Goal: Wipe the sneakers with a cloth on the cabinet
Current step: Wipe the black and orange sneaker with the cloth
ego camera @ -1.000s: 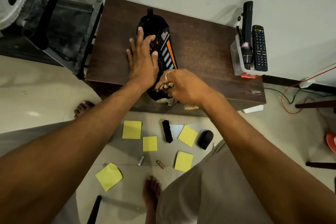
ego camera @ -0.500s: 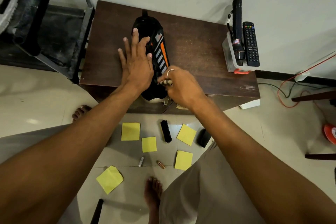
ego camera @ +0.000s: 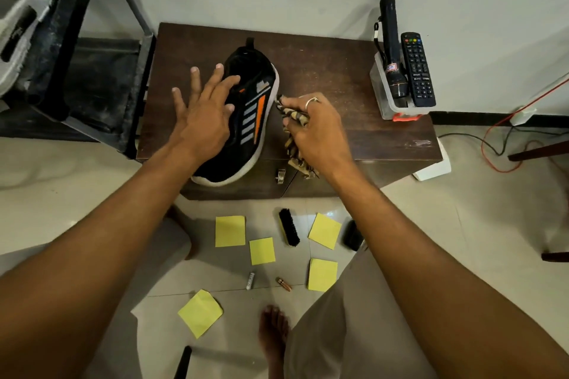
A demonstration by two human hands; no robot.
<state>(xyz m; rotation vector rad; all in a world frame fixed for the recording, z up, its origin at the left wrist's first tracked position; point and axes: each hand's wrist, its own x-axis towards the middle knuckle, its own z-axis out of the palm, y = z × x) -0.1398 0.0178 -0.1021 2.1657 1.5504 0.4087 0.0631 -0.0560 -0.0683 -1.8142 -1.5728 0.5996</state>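
1. right hand point(ego camera: 317, 129): fingers curled round a bunched cloth point(ego camera: 292, 112), patterned tan and dark. there is a ring point(ego camera: 311, 100) on one finger. the cloth's upper end pokes out past the fingertips. its lower end hangs under the wrist, over the cabinet's front edge.

2. sneaker point(ego camera: 255, 114): black with grey stripes, one orange stripe and a white sole. it lies on the cabinet point(ego camera: 323, 77) top, directly left of the grip. the heel points away from the person and the toe reaches over the front edge. the cloth's upper end meets the sole rim, or lies just beside it; i cannot tell which.

3. left hand point(ego camera: 203, 114): across the sneaker from the grip. it rests flat on the upper with fingers straight and spread, holding nothing.

4. clear container point(ego camera: 381, 95): right of the grip and well apart from it, at the cabinet's right end. it holds a black torch point(ego camera: 389, 49) and a black remote point(ego camera: 417, 68), standing side by side.

5. metal knob point(ego camera: 280, 177): just below the grip, on the cabinet front.

6. floor, nearer the person than the grip:
   - five yellow sticky notes point(ego camera: 230, 231)
   - a black-bristled shoe brush point(ego camera: 288, 226)
   - two small batteries point(ego camera: 251, 280)
   - a dark oval object point(ego camera: 352, 235), kind unclear
   - a bare foot point(ego camera: 274, 329)

7. dark metal frame point(ego camera: 92, 71): far left of the grip, beyond the left hand, beside the cabinet.
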